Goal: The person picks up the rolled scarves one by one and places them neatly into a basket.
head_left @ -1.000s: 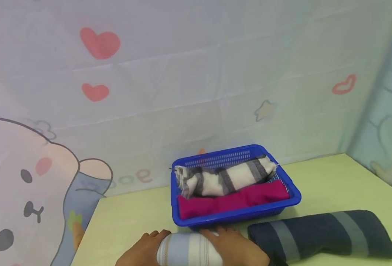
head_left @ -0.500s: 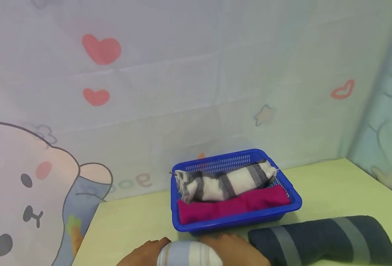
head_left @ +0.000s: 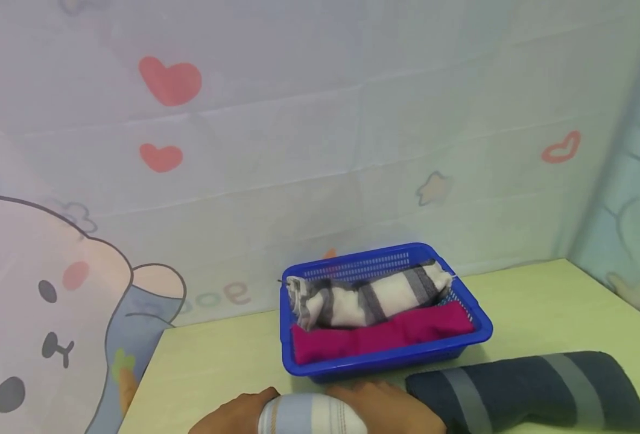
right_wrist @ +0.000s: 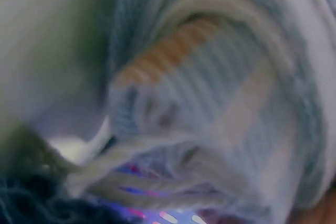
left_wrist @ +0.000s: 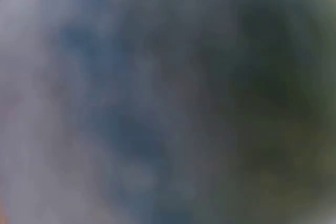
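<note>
A soft, rolled cloth in pale blue and cream with tan stripes [head_left: 311, 416] sits at the near edge of the head view, between the left hand [head_left: 238, 416] and the right hand [head_left: 387, 410], both touching it. Most fingers are hidden and the left wrist view is a blur, so I cannot tell whether either hand grips it or only presses. From the right wrist, its coiled end shows twisted cream fringe [right_wrist: 126, 153].

Just beyond stands a blue perforated plastic basket [head_left: 387, 357], holding a white-and-grey striped folded cloth [head_left: 374, 301] behind a magenta folded cloth [head_left: 379, 339]. A navy rolled cloth with grey bands [head_left: 531, 389] lies beside the right hand on the pale yellow table [head_left: 216, 361].
</note>
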`<state>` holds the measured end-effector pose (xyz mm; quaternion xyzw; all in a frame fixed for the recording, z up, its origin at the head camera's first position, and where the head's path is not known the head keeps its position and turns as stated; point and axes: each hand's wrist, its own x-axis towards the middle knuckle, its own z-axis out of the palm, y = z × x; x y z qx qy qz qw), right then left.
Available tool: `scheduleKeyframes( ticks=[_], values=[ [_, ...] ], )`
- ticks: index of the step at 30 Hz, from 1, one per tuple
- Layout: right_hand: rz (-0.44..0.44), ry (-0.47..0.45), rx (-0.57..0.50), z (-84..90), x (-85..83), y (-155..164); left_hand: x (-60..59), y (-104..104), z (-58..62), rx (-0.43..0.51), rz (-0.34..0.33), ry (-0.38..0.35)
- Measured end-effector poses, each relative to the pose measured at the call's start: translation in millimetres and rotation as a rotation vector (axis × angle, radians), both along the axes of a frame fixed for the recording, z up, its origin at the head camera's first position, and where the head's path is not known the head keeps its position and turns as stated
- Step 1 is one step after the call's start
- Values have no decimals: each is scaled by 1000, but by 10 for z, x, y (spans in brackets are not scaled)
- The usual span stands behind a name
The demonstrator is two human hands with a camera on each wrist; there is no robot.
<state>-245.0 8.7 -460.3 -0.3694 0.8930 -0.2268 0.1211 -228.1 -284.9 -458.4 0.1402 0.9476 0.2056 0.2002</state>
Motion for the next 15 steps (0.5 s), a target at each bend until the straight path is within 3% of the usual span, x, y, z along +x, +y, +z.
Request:
scheduleKeyframes(
  ticks=[7, 12, 15],
  values=[
    [18, -24, 21, 39, -14, 39, 26, 13, 26, 23, -13, 15],
    [84, -77, 3, 78, -39, 88, 34, 18, 51, 38, -47, 37],
    [136, -92, -38, 92, -53, 127, -19, 2, -8, 38, -71, 47]
  ],
)
